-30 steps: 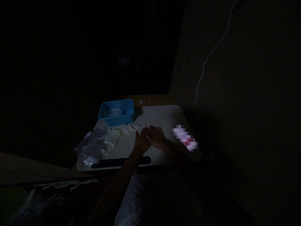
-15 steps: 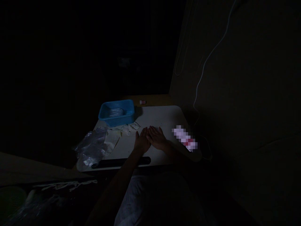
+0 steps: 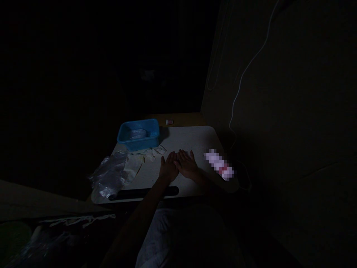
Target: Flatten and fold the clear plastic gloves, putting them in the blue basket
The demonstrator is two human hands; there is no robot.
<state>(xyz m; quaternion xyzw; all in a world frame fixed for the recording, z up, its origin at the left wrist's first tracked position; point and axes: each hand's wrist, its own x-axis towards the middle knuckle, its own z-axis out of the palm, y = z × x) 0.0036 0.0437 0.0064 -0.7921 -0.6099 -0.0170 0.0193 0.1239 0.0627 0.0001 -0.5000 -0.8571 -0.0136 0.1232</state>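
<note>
My left hand (image 3: 169, 169) lies palm down, fingers stretched out, over the middle of a white lap-desk table (image 3: 192, 134). Beside it, my right hand (image 3: 187, 165) is flat too, its fingers pointing forward and its thumb spread; the two hands touch along their inner edges. A small pale patch shows around the fingertips, too dark to name, and whatever lies under the palms is hidden. Left of my hands are crumpled whitish scraps (image 3: 156, 151) and a pale sheet (image 3: 134, 165) partly under a clear plastic bag (image 3: 108, 175).
A blue plastic basket (image 3: 143, 143) with a clear packet inside stands at the back left. Behind the table is a small pink-and-white container (image 3: 169, 122). A blurred-out lit object (image 3: 219, 163) lies at the right. A white cable (image 3: 242, 78) hangs along the right wall.
My right hand has shifted very slightly, with its thumb a little farther right. My left hand and the things on the table look the same.
</note>
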